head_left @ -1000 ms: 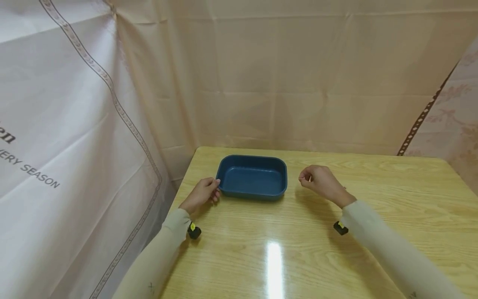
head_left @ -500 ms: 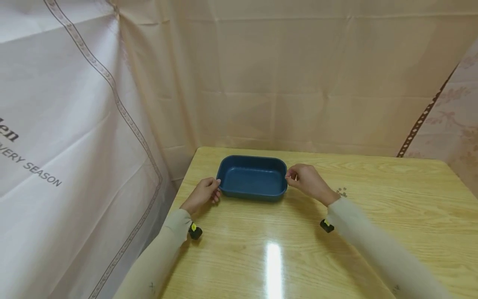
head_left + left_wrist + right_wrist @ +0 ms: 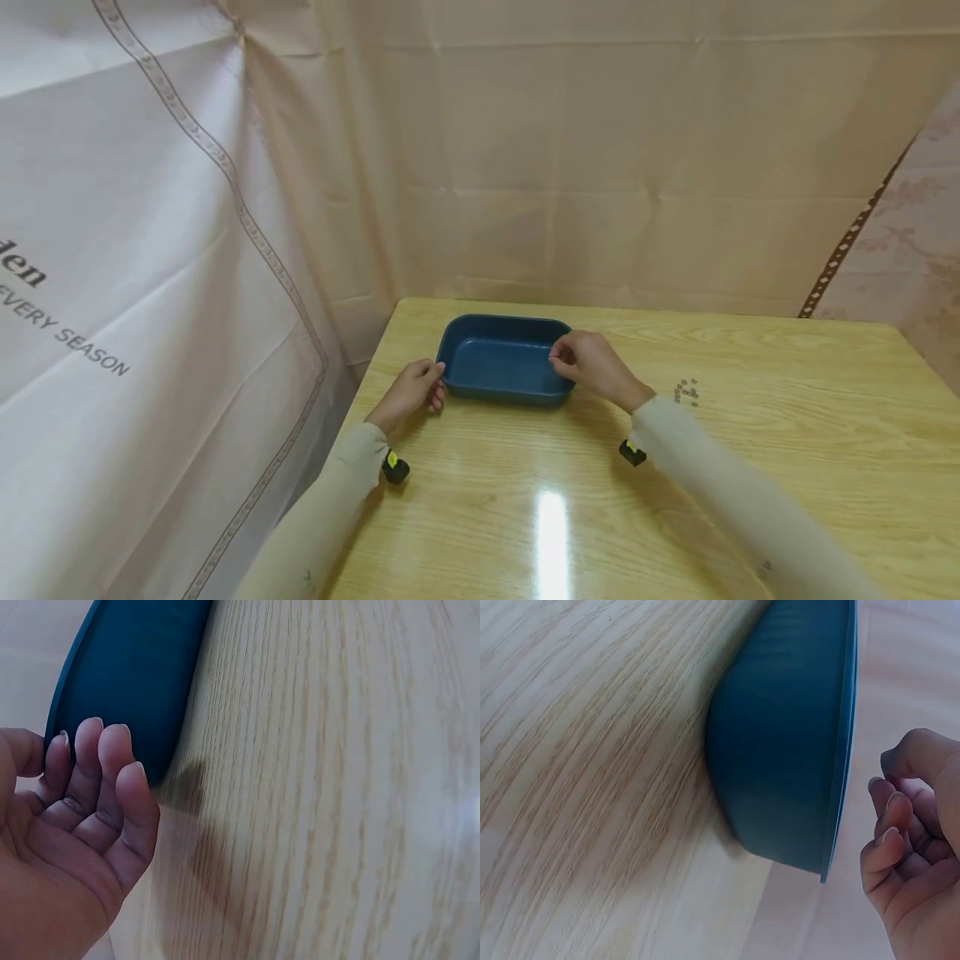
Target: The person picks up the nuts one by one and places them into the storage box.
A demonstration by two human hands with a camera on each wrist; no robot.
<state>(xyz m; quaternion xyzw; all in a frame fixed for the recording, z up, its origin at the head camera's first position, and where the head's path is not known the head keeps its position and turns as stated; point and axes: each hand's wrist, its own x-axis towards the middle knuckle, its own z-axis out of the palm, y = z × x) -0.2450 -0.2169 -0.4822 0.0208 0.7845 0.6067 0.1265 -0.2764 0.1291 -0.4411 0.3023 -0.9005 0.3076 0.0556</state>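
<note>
A deep blue rectangular dish (image 3: 487, 392) with rounded corners stands on the wooden table. At its left end my left hand (image 3: 411, 390) pinches the rim between thumb and forefinger; the other fingers curl loosely beside the wall, as the left wrist view shows. Over the dish's right end hovers my right hand (image 3: 592, 365), thumb and forefinger pinched together above the inside. In the right wrist view a small dark piece (image 3: 887, 762) shows at those fingertips, its kind too small to make out. That hand (image 3: 919, 832) is above the rim, apart from it.
Several tiny dark-edged pieces (image 3: 686, 392) lie loosely grouped on the table (image 3: 787, 433), right of the right wrist. Behind the table's far edge hangs a beige cloth (image 3: 600, 167), and a white printed cloth (image 3: 135, 233) hangs along the left side.
My right hand has moved left from beside the dish to over its right end, uncovering the tiny pieces on the table. The left hand keeps its hold on the rim.
</note>
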